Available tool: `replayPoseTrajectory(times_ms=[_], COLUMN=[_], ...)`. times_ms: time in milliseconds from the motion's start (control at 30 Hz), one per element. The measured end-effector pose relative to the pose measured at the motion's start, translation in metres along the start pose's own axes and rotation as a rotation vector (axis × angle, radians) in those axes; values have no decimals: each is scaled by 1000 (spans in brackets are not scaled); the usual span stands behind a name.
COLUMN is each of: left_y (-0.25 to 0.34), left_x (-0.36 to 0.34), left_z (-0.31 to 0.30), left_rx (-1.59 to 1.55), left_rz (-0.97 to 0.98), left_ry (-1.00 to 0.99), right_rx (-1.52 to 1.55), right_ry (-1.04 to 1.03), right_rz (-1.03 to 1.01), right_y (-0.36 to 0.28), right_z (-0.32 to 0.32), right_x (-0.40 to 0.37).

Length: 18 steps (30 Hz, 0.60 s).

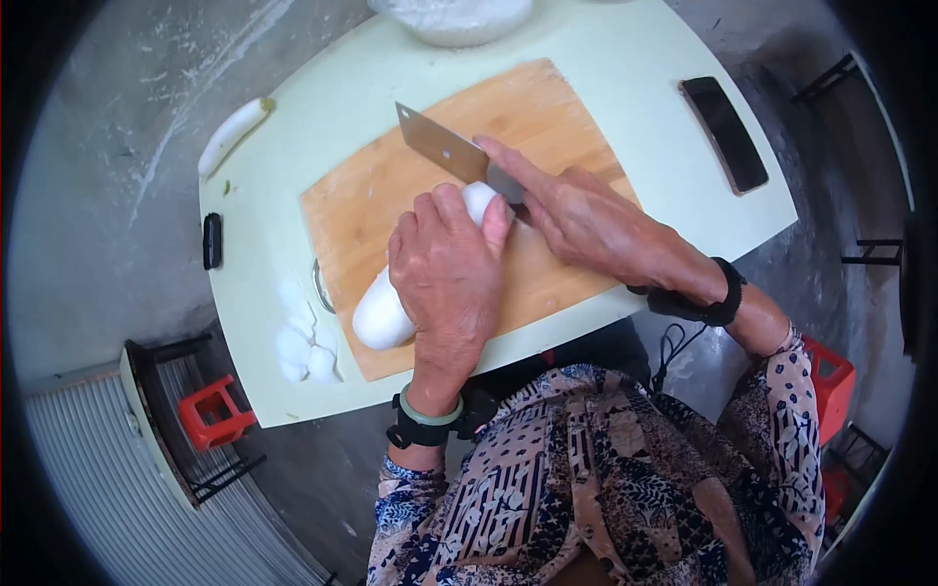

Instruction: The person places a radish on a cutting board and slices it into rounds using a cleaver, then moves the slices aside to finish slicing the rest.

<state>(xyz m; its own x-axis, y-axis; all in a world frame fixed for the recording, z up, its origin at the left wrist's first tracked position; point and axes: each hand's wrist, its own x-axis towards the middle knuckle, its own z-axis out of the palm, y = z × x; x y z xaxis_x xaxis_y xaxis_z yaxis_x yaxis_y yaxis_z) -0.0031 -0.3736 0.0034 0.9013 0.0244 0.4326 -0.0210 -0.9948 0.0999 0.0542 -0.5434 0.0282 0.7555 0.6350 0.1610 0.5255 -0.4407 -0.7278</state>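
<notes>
A thick white radish (pixel 381 314) lies slantwise on the wooden cutting board (pixel 532 98). My left hand (pixel 447 264) is wrapped over its middle, with fingers and thumb close to the far end. My right hand (pixel 596 220) grips a cleaver (pixel 440 145), its index finger stretched along the top of the blade. The blade stands right at the far end of the radish, next to my left thumb. The cleaver's handle is hidden inside my right hand.
Several white pieces (pixel 311 350) lie left of the board. A slim white vegetable with a green tip (pixel 233 137) and a small black object (pixel 212 241) sit by the table's left edge. A bowl (pixel 457 21) stands at the back, a phone (pixel 725 135) at the right.
</notes>
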Motion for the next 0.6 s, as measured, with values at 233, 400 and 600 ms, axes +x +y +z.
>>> replayPoseTrajectory(times_ms=[233,400,600], left_y=[-10,-15,-18], left_x=[1,-2,-5], left_z=[-3,-9,-13], left_rx=[-24,-62,-87], left_rz=[29,41,71], left_ry=[-12,-77,-114], right_rx=[-88,29,47], right_ry=[71,-6,-96], right_rz=[155,305,459], right_y=[-11,-27,-39], right_z=[-24,-27,-32], right_x=[-33,-66,-75])
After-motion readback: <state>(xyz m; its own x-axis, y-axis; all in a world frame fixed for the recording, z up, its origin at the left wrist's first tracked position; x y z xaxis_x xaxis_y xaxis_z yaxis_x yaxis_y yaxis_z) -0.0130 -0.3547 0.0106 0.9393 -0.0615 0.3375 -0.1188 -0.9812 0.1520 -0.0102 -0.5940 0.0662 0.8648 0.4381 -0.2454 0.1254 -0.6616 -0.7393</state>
